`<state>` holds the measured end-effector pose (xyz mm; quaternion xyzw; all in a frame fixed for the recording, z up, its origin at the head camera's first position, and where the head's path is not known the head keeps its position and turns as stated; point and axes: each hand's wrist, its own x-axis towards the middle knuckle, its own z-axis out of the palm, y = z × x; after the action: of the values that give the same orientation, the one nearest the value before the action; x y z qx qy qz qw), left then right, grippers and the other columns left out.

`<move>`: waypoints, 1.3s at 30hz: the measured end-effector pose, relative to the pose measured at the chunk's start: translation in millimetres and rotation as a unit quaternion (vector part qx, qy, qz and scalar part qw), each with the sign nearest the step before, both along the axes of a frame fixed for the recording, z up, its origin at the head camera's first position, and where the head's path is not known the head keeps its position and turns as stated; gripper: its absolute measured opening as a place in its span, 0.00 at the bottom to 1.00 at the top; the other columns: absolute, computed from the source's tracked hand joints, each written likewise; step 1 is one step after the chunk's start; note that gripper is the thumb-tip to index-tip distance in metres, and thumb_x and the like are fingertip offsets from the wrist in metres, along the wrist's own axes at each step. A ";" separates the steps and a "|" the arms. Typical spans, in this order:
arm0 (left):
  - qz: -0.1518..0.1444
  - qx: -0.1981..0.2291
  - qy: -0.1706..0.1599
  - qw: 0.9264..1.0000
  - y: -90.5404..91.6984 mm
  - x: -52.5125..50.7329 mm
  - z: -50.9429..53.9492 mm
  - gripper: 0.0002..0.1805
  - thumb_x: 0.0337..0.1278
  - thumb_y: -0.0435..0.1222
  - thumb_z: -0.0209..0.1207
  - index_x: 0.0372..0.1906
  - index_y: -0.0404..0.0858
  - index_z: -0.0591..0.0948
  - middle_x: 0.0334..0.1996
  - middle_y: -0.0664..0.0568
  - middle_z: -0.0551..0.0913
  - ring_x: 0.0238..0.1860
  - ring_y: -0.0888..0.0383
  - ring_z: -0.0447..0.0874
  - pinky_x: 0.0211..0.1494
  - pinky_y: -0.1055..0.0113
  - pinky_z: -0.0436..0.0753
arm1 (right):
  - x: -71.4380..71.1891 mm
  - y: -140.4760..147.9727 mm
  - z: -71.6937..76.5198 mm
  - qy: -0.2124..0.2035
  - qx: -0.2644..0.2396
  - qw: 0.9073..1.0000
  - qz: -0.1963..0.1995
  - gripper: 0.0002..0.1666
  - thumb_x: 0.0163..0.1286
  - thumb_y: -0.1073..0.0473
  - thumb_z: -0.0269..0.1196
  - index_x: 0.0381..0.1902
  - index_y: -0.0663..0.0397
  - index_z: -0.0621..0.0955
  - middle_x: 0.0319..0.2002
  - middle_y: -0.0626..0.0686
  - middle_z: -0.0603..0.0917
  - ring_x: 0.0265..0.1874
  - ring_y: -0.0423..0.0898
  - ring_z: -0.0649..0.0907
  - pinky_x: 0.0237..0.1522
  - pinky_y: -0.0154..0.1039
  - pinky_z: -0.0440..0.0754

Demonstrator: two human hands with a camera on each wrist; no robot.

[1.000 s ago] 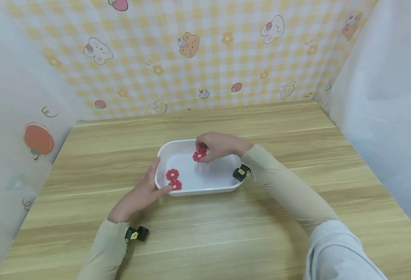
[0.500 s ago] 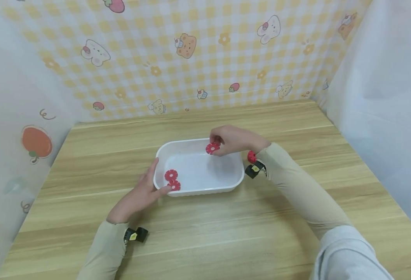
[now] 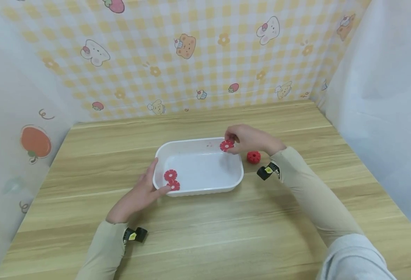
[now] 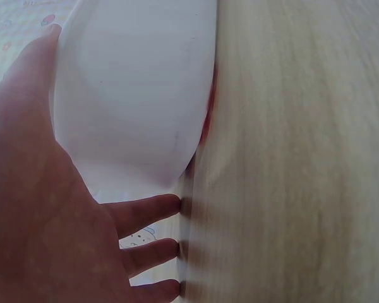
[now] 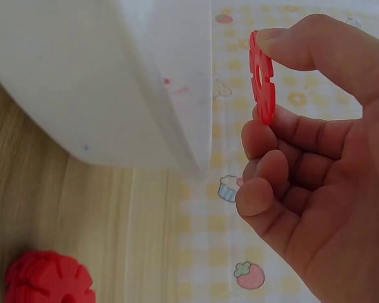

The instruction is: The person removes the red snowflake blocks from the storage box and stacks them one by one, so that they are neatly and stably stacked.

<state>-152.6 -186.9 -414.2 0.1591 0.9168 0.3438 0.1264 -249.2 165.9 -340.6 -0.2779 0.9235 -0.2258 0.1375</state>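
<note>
Between thumb and fingertips, my right hand (image 3: 252, 139) pinches a red notched disc (image 3: 227, 146) above the back right corner of the white tray (image 3: 202, 191). The right wrist view shows this disc (image 5: 264, 85) edge-on, apart from the tray wall. My left hand (image 3: 137, 198) lies against the tray's left end, thumb at the front rim. In the left wrist view its fingers (image 4: 148, 214) are straight, tips at the table. One red disc (image 3: 170, 175) lies in the tray's front left corner, touching another red disc (image 3: 174, 186) partly covered by the thumb.
A stack of red notched discs (image 3: 253, 157) stands on the wooden table (image 3: 205, 237), just right of the tray. A yellow checked backdrop (image 3: 132, 46) closes off the back, and pale sheets (image 3: 380, 85) hang at both sides.
My right hand has carried the pinched disc rightward and slightly back, from over the tray's middle to its back right corner. The stack beside the tray has come into view. My left hand stays put.
</note>
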 end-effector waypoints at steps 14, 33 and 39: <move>0.003 0.004 -0.005 1.000 -0.4 -0.4 0.6 0.56 0.58 0.51 0.61 0.75 0.40 0.34 0.71 0.34 0.51 0.66 0.34 0.51 0.57 0.34 0.72 | 1.6 37.9 -12.0 0.032 -0.013 0.999 -0.029 0.18 0.56 0.57 0.69 0.42 0.58 0.79 0.33 0.52 0.79 0.34 0.51 0.75 0.36 0.38 0.75; 0.010 0.001 -0.008 1.000 -0.6 -0.7 0.0 0.56 0.57 0.51 0.61 0.75 0.38 0.35 0.71 0.34 0.52 0.67 0.33 0.53 0.57 0.35 0.72 | 9.1 70.1 -48.9 0.025 -0.003 0.997 -0.075 0.18 0.55 0.55 0.70 0.39 0.57 0.78 0.30 0.51 0.78 0.31 0.46 0.76 0.35 0.39 0.75; 0.006 0.006 -0.005 1.000 0.1 -0.7 -0.4 0.56 0.57 0.50 0.62 0.75 0.38 0.35 0.70 0.34 0.53 0.67 0.33 0.54 0.57 0.37 0.73 | 11.9 75.2 -58.5 -0.002 -0.007 0.996 -0.093 0.16 0.56 0.55 0.70 0.37 0.55 0.77 0.30 0.50 0.78 0.29 0.45 0.74 0.33 0.38 0.74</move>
<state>-153.3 -186.9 -414.6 0.1525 0.9152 0.3504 0.1276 -237.3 241.2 -399.2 -0.1911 0.9436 -0.2444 0.1158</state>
